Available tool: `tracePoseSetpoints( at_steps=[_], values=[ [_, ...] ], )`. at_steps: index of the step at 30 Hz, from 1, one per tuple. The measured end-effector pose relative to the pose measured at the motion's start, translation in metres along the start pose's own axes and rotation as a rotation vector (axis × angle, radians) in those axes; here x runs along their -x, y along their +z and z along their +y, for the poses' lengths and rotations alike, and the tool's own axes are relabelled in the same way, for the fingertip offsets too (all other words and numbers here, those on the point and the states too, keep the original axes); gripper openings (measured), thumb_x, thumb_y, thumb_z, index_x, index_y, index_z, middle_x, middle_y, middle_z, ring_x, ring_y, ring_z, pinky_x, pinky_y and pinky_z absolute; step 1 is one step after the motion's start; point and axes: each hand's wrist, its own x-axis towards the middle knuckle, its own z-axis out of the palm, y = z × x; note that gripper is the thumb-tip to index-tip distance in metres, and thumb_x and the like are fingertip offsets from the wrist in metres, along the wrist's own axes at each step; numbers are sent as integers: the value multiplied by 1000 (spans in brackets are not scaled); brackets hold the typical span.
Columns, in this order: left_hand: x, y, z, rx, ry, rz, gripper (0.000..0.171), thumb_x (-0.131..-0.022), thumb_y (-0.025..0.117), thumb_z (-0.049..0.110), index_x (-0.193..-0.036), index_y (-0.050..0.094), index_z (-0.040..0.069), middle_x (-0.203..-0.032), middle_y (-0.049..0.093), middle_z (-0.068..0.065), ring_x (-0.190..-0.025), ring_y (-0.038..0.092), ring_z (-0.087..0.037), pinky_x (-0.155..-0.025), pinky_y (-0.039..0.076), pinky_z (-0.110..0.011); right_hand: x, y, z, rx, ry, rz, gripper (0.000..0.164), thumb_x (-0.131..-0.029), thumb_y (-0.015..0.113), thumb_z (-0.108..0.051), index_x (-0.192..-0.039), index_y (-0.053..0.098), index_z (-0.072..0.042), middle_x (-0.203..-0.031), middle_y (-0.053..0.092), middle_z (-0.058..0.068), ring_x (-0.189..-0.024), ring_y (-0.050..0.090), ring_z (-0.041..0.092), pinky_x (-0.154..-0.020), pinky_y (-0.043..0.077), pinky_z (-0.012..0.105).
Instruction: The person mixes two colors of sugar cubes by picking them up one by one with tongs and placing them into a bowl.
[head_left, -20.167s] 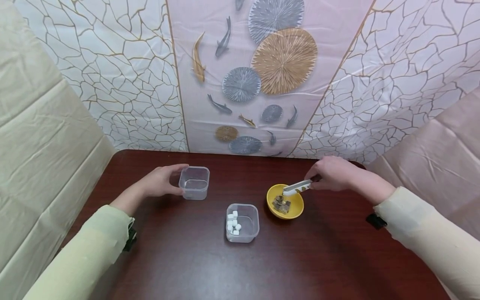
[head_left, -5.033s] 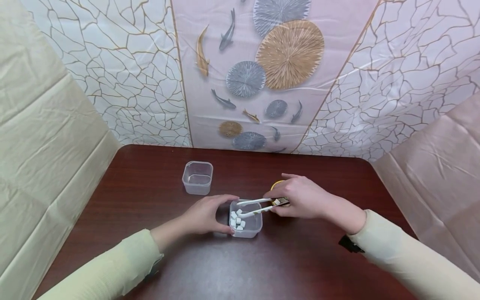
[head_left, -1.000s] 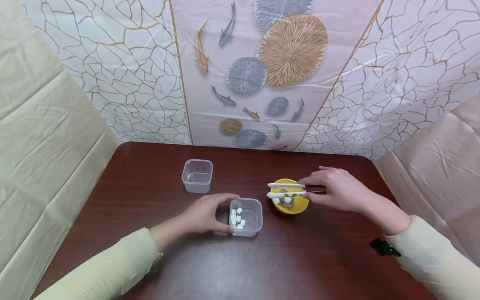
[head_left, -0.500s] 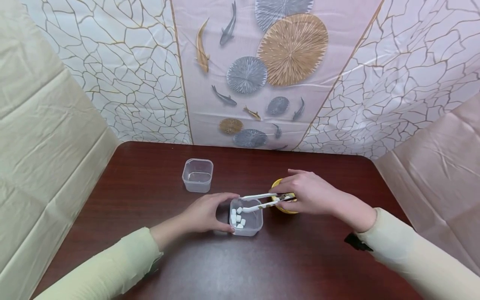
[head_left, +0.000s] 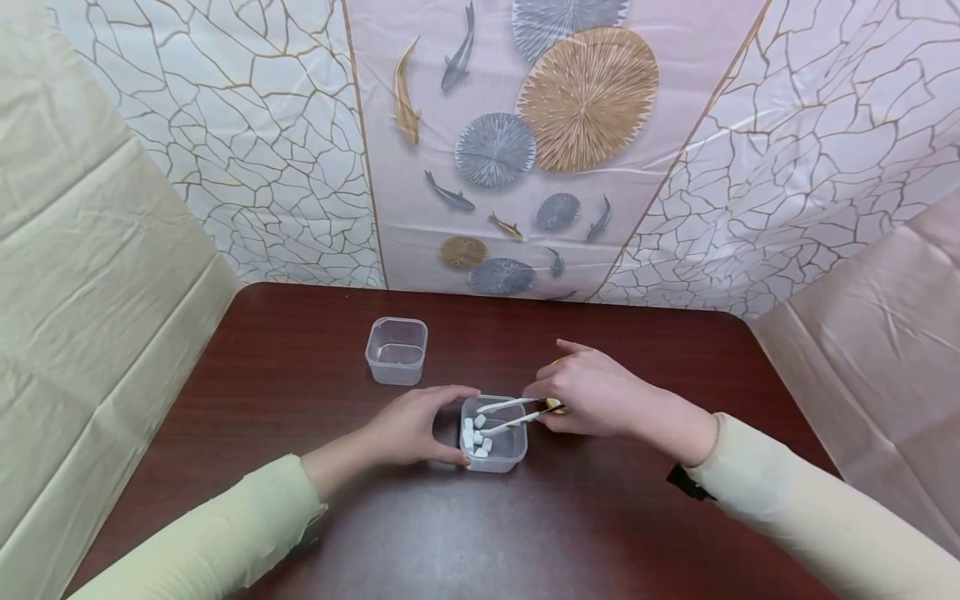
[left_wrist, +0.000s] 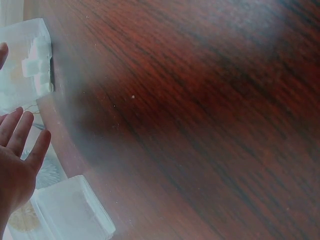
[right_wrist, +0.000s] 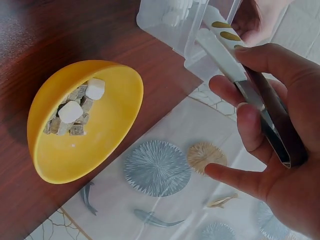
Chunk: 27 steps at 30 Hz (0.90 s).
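Observation:
In the head view my left hand (head_left: 405, 427) holds a clear square plastic container (head_left: 504, 465) from its left side, thumb at the near corner and index finger at the far one. Several small white cubes (head_left: 468, 440) lie along its left part. My right hand (head_left: 600, 393) grips white-tipped tongs (head_left: 519, 421) that reach into this container. Their arms are spread, the nearer tip right at the cubes. Below the right hand, largely hidden from the head, is a yellow bowl (right_wrist: 110, 142); the right wrist view shows brown cubes (right_wrist: 76, 130) and two white cubes (right_wrist: 70, 112) inside it.
A second clear container (head_left: 397, 372), with nothing in it, stands behind the left hand on the dark red-brown table (head_left: 420, 533). Patterned cloth (head_left: 285, 208) rises at the table's back edge, with plain beige cloth (head_left: 97, 333) at the left side.
My right hand has swung left from over the yellow bowl, bringing the tongs into the container of white cubes. Earlier, a white cube went into the bowl. The left hand has stayed at the container recently.

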Motion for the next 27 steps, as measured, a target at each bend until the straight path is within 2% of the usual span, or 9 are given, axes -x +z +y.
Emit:
tracePoseSetpoints(
  at_steps=[9, 20, 27],
  values=[
    [0, 0, 1, -1, -9, -1, 88, -74, 98, 41, -150, 60, 15, -145, 68, -1, -135, 63, -21, -112, 51, -44, -3, -1, -3, -18, 6, -56, 12, -84, 81, -14, -88, 73, -22, -76, 64, -14, -86, 73, 13, -103, 50, 71],
    [0, 1, -1, -4, -1, 6, 88, -74, 98, 40, -149, 61, 14, -145, 68, -1, -135, 63, -21, -112, 51, -44, -11, 1, -7, -13, 25, -117, 23, -79, 82, -13, -74, 63, -26, -72, 61, -14, -76, 70, 12, -101, 51, 71],
    [0, 0, 1, -8, -11, 3, 88, -74, 98, 40, -149, 61, 14, -145, 68, -2, -135, 63, -21, -113, 50, -44, -19, 1, -11, -2, 37, -175, 13, -80, 82, -17, -77, 71, -24, -72, 61, -15, -73, 68, 11, -103, 50, 71]
  ],
)
